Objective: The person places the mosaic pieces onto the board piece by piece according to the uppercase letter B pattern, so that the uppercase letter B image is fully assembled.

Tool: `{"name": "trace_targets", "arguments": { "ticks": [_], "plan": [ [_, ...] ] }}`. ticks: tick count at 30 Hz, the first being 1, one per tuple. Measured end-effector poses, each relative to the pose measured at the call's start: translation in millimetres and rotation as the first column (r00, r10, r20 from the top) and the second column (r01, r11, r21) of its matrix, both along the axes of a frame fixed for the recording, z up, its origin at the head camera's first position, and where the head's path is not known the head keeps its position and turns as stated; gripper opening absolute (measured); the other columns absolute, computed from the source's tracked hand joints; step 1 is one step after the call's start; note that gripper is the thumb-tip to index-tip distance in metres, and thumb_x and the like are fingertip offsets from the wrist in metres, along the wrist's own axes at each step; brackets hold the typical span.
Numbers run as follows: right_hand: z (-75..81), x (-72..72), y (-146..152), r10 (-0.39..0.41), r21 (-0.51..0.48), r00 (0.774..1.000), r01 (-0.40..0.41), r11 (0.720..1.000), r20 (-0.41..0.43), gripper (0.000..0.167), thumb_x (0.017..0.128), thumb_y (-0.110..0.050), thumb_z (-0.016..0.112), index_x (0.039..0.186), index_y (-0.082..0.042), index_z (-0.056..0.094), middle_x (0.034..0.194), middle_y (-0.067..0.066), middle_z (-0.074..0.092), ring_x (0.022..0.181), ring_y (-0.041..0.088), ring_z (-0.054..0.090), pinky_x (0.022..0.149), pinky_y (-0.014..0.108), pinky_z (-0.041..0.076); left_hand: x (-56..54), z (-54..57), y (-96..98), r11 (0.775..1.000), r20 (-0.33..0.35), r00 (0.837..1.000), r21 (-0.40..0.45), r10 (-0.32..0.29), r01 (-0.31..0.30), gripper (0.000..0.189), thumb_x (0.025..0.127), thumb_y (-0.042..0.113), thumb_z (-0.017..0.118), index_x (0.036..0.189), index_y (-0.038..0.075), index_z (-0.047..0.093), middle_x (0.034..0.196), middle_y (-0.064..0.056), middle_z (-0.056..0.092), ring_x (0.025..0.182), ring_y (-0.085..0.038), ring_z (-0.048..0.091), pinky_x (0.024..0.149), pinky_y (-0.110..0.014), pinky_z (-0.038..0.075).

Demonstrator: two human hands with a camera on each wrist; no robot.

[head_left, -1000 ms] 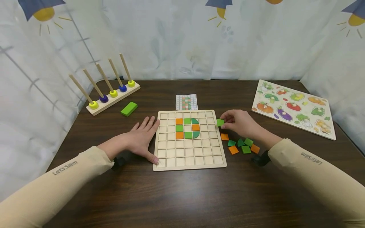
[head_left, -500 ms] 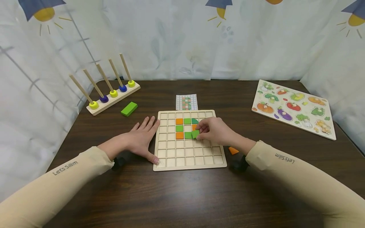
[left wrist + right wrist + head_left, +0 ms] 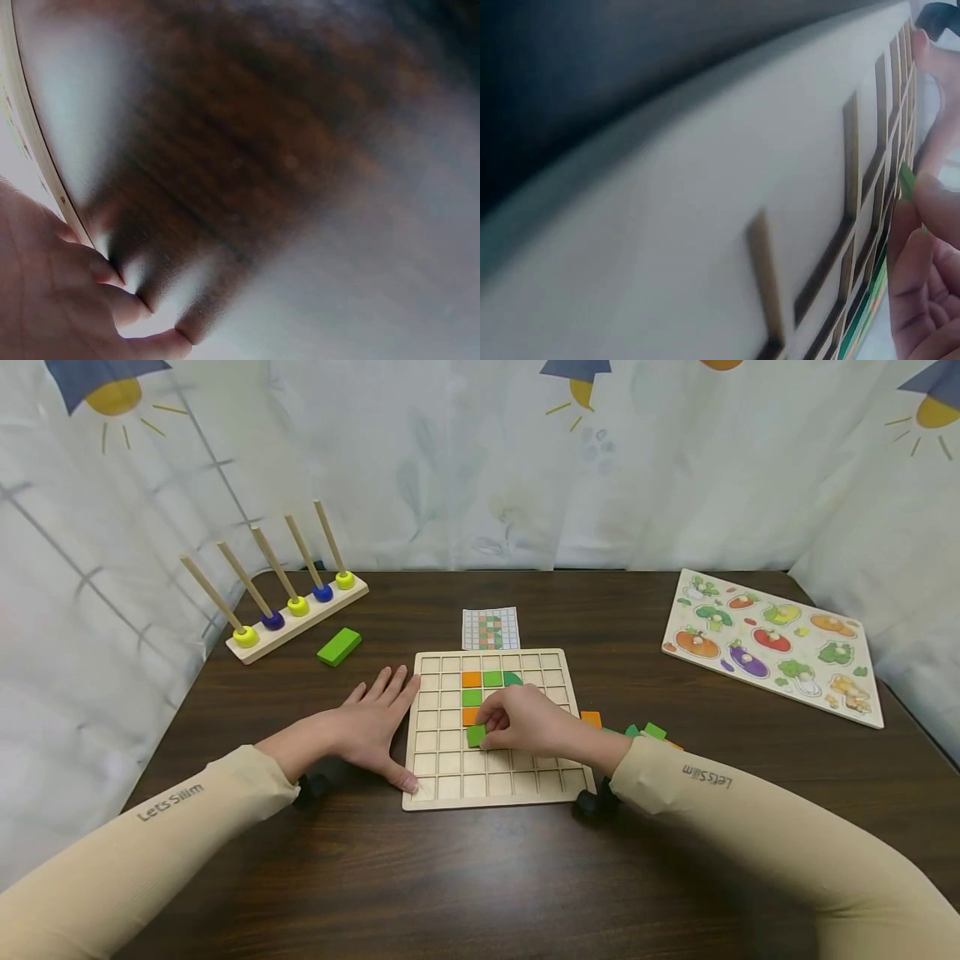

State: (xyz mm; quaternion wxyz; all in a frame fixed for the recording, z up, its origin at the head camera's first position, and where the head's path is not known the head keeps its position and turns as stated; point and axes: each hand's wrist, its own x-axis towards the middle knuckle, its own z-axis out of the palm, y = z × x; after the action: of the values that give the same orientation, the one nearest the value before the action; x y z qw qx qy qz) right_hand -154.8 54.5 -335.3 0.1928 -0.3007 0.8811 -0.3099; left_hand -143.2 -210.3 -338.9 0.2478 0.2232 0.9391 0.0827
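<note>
While spread left hand (image 3: 369,728) is touching board (image 3: 497,763), right hand (image 3: 527,720) pinching green tile (image 3: 476,737); I'm likely placing, needing alignment, release.

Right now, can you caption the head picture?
Left grip touches the board, right grip pinches a green tile over it.

1. A beige, close-fitting fabric sleeve on the left arm (image 3: 180,818), softly wrinkled, gathered at its cuff.
2. A matching beige fabric sleeve on the right arm (image 3: 772,827), creased crosswise near the elbow.
3. Dark grey printed lettering on the left sleeve (image 3: 170,802), apparently "Let's Slim"; the same lettering on the right sleeve (image 3: 707,776) appears upside down.
4. Bare left hand (image 3: 372,727) and bare right hand (image 3: 525,718).
5. A small black rounded fitting under the left wrist (image 3: 311,789), another under the right wrist (image 3: 596,802), their details too dark to tell.
</note>
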Motion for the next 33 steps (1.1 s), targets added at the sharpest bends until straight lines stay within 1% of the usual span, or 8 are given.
{"name": "trace_targets", "arguments": {
  "ticks": [5,12,18,24,33],
  "plan": [
    [-2.1,2.6,-4.3,0.009,0.032,0.999,-0.008,0.999,-0.034,0.019,0.085,-0.012,0.083,0.101,-0.004,0.075,0.083,0.000,0.072,0.076,0.007,0.061,0.074,0.020,0.052,-0.4,1.2,0.5,1.000,0.003,1.000,0.000,0.000,0.000,0.150,0.066,0.077,0.080,0.163,-0.001,-0.005,0.169,-0.030,-0.008,0.156,-0.051,-0.006,0.119,-0.074,0.007],
    [-3.0,5.5,-5.6,0.021,0.036,0.998,-0.019,0.999,-0.057,0.018,0.085,-0.009,0.082,0.101,-0.003,0.075,0.082,0.000,0.071,0.076,0.007,0.061,0.074,0.021,0.052,-0.5,1.9,1.4,1.000,0.001,1.000,0.000,-0.002,0.002,0.150,0.066,0.077,0.080,0.163,-0.001,-0.004,0.169,-0.031,-0.008,0.156,-0.052,-0.006,0.119,-0.074,0.008],
    [-3.4,5.9,-4.9,0.020,0.038,0.998,-0.017,0.999,-0.065,0.019,0.086,-0.010,0.082,0.102,-0.003,0.075,0.082,-0.001,0.071,0.075,0.007,0.060,0.074,0.021,0.051,-1.4,2.5,1.5,1.000,0.004,1.000,0.000,-0.007,0.007,0.151,0.065,0.078,0.079,0.163,-0.001,-0.004,0.169,-0.030,-0.008,0.156,-0.052,-0.006,0.119,-0.074,0.007],
    [-5.7,5.8,-5.9,0.023,0.053,0.996,-0.018,0.998,-0.086,0.018,0.088,-0.012,0.081,0.103,-0.004,0.076,0.084,0.000,0.072,0.076,0.007,0.060,0.072,0.020,0.051,-0.9,2.7,1.0,1.000,0.004,1.000,-0.002,-0.006,0.006,0.152,0.064,0.079,0.080,0.163,-0.001,-0.003,0.169,-0.030,-0.008,0.156,-0.052,-0.007,0.119,-0.074,0.007],
    [-7.1,5.9,-5.5,0.020,0.058,0.995,-0.015,0.998,-0.093,0.018,0.090,-0.013,0.080,0.104,-0.005,0.076,0.091,0.002,0.075,0.079,0.008,0.062,0.075,0.021,0.053,1.7,3.4,2.1,1.000,0.007,1.000,-0.003,0.002,-0.002,0.149,0.067,0.077,0.079,0.163,-0.001,-0.004,0.169,-0.031,-0.007,0.156,-0.053,-0.005,0.119,-0.074,0.008]
  ]
}}
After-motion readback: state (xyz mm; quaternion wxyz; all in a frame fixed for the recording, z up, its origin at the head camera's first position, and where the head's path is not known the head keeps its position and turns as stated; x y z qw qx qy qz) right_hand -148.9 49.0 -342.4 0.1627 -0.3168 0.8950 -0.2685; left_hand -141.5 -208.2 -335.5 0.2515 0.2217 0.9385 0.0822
